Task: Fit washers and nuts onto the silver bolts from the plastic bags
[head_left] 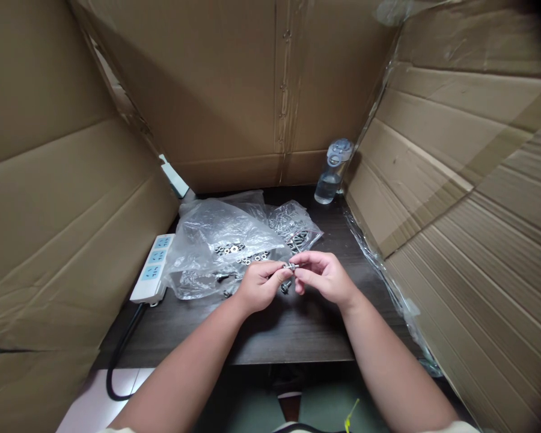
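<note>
Between my two hands is a small metal bolt (pixel 291 266) with what look like nuts or washers on it. The fingertips of my left hand (pixel 262 285) pinch its left end, and my right hand (pixel 325 278) pinches the right end. Just below the fingertips, another bolt (pixel 285 287) lies on the dark table. Several nuts (pixel 229 249) rest on a clear plastic bag (pixel 207 222) to the left. A smaller clear bag (pixel 291 218) with many bolts sits behind my hands.
A white power strip (pixel 151 270) with a black cable (pixel 117 361) lies at the table's left. At the back right stands a water bottle (pixel 329 180). Cardboard walls (pixel 225 90) enclose the back and both sides. A white object (pixel 174 177) is at the back left.
</note>
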`<state>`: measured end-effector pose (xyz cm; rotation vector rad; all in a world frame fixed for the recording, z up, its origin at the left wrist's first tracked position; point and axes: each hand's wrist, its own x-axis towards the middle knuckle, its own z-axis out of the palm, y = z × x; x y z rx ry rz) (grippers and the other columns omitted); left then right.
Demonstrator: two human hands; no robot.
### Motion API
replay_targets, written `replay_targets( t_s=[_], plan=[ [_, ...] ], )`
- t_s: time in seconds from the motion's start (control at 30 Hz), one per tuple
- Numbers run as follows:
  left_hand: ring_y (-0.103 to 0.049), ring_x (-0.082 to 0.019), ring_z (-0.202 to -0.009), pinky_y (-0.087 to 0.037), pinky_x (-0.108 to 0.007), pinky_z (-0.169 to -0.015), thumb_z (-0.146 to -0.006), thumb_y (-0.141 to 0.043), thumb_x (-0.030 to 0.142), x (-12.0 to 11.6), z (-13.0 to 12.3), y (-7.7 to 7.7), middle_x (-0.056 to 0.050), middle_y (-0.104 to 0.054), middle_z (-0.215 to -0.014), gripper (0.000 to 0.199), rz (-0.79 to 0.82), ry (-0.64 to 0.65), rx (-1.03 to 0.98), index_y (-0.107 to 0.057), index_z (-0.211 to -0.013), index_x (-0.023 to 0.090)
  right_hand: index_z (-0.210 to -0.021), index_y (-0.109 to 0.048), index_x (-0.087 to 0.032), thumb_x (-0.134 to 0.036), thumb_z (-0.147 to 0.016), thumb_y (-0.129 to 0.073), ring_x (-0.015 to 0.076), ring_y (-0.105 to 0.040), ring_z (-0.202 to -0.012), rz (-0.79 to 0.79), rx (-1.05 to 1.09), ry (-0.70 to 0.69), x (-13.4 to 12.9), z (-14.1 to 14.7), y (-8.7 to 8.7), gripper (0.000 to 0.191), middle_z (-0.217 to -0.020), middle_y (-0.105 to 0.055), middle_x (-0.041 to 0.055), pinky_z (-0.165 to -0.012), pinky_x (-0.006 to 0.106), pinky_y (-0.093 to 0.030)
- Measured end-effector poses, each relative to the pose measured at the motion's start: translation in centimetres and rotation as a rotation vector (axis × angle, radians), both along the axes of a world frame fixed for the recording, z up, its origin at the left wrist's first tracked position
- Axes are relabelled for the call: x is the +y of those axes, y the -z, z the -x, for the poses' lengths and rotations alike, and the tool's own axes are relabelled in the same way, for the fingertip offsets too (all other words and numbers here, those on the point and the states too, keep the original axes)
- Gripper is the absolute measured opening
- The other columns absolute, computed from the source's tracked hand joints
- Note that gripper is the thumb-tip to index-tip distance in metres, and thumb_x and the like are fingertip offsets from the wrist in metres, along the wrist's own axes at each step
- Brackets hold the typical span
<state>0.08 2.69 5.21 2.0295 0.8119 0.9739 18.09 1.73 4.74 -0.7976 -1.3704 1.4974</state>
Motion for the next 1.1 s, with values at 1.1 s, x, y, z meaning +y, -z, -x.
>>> replay_targets(
  t_s=[1.1],
  plan=[
    [-0.042,-0.007,-0.043,-0.038,-0.020,-0.049,-0.079,-0.063,0.027,0.3,-0.2,1.4,0.005,-0.049,-0.047,0.014,-0.230,-0.243,-0.008,-0.068,-0.084,0.015,-0.054,-0.047,-0.017,-0.047,-0.086,-0.054,0.0076,-0.043,-0.030,-0.033,-0.203,0.168,0.3,0.6,0.3,0.045,-0.039,-0.044,-0.0050,-0.033,0.018,-0.031]
  ],
)
